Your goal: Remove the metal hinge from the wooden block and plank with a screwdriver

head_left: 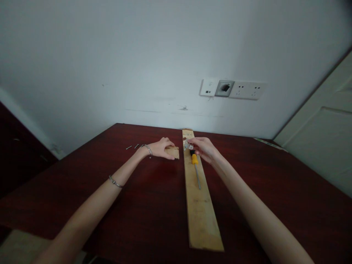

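**Both arms stretched out over a dark red table**

Outstretched, the left hand point(161, 147) is laid palm-down on a small wood block point(172, 152), the fingers curled around it. At three o'clock of that block a long plank point(200, 205) is laid, running from six towards twelve. Over its far end the right hand point(204, 148) is held, a small metal part point(188, 145) pinched in the fingertips. A yellow-handled screwdriver point(195, 165) is seen lying on the plank, just under that hand. At nine o'clock of the left wrist, loose nails point(132, 146) are scattered on the table point(110, 198).

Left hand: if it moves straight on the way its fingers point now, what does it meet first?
The left hand lies on a small block, fingers pointing right. It would probably first meet the long plank, though depth is unclear.
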`<state>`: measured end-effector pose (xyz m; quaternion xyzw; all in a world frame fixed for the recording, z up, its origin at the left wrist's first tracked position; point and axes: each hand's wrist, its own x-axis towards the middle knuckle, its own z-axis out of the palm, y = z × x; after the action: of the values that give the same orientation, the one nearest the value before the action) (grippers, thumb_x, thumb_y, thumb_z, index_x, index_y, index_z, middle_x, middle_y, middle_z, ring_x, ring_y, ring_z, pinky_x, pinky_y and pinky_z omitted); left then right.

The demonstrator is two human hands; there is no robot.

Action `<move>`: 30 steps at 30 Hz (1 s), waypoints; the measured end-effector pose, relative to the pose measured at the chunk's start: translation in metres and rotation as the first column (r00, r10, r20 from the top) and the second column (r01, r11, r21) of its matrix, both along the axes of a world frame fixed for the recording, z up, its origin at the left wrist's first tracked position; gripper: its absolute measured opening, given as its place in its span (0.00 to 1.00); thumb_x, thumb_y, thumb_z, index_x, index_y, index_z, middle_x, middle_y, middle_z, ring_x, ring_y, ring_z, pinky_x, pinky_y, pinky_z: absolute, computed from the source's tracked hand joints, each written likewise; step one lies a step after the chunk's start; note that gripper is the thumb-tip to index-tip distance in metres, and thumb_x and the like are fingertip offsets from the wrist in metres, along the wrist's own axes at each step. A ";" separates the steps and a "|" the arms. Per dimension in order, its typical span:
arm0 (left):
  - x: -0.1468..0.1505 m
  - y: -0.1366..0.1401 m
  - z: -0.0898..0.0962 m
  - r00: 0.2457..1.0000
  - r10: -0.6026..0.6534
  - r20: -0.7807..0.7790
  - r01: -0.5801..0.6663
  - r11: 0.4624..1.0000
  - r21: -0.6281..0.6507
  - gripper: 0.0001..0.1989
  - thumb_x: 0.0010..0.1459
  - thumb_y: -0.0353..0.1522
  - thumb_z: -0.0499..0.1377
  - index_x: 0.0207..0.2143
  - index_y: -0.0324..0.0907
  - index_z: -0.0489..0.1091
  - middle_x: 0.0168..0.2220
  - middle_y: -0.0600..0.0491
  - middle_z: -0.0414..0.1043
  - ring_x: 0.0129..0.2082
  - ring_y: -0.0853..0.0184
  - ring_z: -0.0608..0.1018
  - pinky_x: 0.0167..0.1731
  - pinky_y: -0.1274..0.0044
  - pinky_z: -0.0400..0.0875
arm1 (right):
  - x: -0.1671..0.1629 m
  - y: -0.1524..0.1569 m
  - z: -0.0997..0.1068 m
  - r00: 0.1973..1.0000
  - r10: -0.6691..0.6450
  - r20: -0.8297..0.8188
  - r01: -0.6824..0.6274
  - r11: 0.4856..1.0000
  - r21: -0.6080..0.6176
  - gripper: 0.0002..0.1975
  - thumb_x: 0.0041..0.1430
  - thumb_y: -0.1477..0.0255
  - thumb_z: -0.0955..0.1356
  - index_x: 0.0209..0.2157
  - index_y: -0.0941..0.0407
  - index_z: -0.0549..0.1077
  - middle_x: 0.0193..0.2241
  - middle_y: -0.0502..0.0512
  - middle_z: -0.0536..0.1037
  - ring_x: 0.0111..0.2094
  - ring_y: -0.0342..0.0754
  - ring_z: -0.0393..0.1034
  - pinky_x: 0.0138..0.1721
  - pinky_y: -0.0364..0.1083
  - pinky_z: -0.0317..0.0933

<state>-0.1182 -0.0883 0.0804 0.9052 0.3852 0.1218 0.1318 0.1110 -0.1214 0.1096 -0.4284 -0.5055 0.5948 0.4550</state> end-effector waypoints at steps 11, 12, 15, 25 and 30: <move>-0.136 -0.040 -0.016 0.938 0.326 -0.115 -0.328 0.945 -0.002 0.34 0.46 0.51 0.61 0.50 0.39 0.67 0.42 0.47 0.60 0.46 0.56 0.63 0.49 0.68 0.60 | -0.005 -0.003 -0.004 0.997 0.071 -0.034 -0.073 0.996 -0.054 0.05 0.50 0.75 0.71 0.26 0.64 0.76 0.22 0.53 0.74 0.18 0.34 0.63 0.09 0.30 0.50; -0.148 -0.046 -0.019 0.926 0.355 -0.126 -0.359 0.933 -0.010 0.35 0.46 0.51 0.60 0.51 0.38 0.67 0.42 0.47 0.60 0.46 0.56 0.63 0.49 0.67 0.60 | -0.008 -0.004 -0.005 0.997 0.076 -0.025 -0.077 0.995 -0.059 0.05 0.50 0.75 0.71 0.25 0.64 0.75 0.21 0.52 0.74 0.17 0.34 0.62 0.09 0.30 0.49; -0.178 -0.062 -0.026 0.892 0.419 -0.171 -0.428 0.904 -0.014 0.37 0.46 0.52 0.59 0.52 0.36 0.66 0.43 0.46 0.60 0.47 0.55 0.63 0.50 0.67 0.60 | -0.017 -0.005 -0.004 0.994 0.108 -0.001 -0.108 0.992 -0.068 0.06 0.52 0.76 0.69 0.24 0.64 0.75 0.18 0.50 0.71 0.15 0.32 0.58 0.09 0.30 0.49; -0.202 -0.087 -0.037 0.828 0.503 -0.246 -0.519 0.855 0.000 0.39 0.48 0.54 0.56 0.54 0.34 0.65 0.44 0.43 0.61 0.46 0.53 0.63 0.48 0.66 0.60 | -0.045 -0.003 -0.015 0.973 0.228 0.032 -0.224 0.969 -0.102 0.07 0.54 0.75 0.68 0.25 0.62 0.76 0.20 0.50 0.74 0.17 0.32 0.64 0.09 0.29 0.49; -0.195 -0.090 -0.042 0.813 0.503 -0.293 -0.520 0.854 0.023 0.39 0.51 0.54 0.54 0.56 0.35 0.62 0.44 0.43 0.60 0.45 0.53 0.63 0.48 0.65 0.60 | -0.051 -0.004 -0.019 0.968 0.246 0.044 -0.239 0.964 -0.119 0.06 0.54 0.74 0.69 0.27 0.62 0.76 0.25 0.54 0.77 0.21 0.34 0.68 0.10 0.29 0.49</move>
<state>-0.3136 -0.1785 0.0380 0.7718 0.6326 0.0081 0.0630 0.0599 -0.1258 0.0910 -0.4055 -0.5331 0.6607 0.3389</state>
